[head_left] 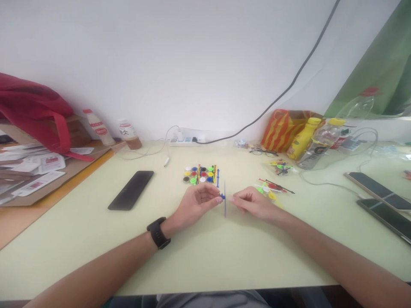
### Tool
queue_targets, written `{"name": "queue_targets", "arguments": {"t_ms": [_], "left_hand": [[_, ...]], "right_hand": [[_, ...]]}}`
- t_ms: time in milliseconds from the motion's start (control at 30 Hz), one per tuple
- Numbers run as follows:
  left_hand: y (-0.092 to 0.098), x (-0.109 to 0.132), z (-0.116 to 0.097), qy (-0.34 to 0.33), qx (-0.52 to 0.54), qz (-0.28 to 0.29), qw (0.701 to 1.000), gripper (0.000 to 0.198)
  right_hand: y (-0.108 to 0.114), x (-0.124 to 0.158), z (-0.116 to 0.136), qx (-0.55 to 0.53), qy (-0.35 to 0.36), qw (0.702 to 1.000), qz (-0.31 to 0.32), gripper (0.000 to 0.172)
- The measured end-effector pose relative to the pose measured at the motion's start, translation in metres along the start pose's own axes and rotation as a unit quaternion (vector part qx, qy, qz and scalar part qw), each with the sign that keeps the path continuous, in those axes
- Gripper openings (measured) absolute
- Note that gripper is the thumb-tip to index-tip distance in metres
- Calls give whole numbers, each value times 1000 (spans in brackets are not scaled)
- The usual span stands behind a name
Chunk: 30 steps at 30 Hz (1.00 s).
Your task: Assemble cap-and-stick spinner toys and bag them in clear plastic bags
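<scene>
My left hand [201, 201], a black watch on its wrist, pinches a small blue plastic piece [225, 208] between thumb and fingertips. A long thin blade, like a propeller, stands out from that piece above and below the grip. Just to its right, my right hand [252, 203] has thumb and forefinger pressed together, with a small gap to the blade. Whatever sits in that pinch, if anything, is too small to make out. Beyond the left hand lie rows of colourful round plastic discs [194, 174] and a blue stick [218, 177].
Loose red, black, green and yellow plastic parts [272, 186] lie beyond my right hand. A black phone [131, 190] rests at left, two more phones [385, 218] at right. Bottles [305, 137], glasses [263, 152] and a power strip [183, 142] stand near the wall.
</scene>
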<state>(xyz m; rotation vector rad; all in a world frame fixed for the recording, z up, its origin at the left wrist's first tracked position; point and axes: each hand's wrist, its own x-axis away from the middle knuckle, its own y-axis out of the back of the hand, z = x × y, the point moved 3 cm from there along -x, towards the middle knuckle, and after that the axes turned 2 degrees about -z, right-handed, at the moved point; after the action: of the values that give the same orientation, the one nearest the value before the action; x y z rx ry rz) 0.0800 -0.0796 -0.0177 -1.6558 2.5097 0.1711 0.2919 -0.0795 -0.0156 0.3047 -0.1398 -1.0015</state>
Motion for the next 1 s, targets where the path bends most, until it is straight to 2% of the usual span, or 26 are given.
{"name": "queue_targets", "arguments": {"t_ms": [133,233,367,500,600,767,867,1000], "left_hand": [[0,0,0,-2,-1,3,1000,25],[-1,-1,0,0,1,11,1000,26],[-2,-1,0,9,1,15,1000,28],[-3,0,-1,17,7,28,999,29],[-5,1,-1,26,5,45,999,29],[-5,0,-2,18,-15,42,999,33],[-3,-1,-1,19,-48,23,998,34],[0,-2,2,34,-68,8,997,34]], "right_hand": [[-3,-2,0,-105,1,994,-20,41],[-6,-3,-2,-162,9,986,-24,39],[-6,-3,-4,-177,8,984,-23,41],[-8,-2,-2,-98,27,995,-22,34],[-8,-2,0,-19,49,997,-51,27],[-2,-1,4,22,83,991,-102,28],[12,1,6,94,111,972,-184,23],[41,-1,5,238,154,915,-287,19]]}}
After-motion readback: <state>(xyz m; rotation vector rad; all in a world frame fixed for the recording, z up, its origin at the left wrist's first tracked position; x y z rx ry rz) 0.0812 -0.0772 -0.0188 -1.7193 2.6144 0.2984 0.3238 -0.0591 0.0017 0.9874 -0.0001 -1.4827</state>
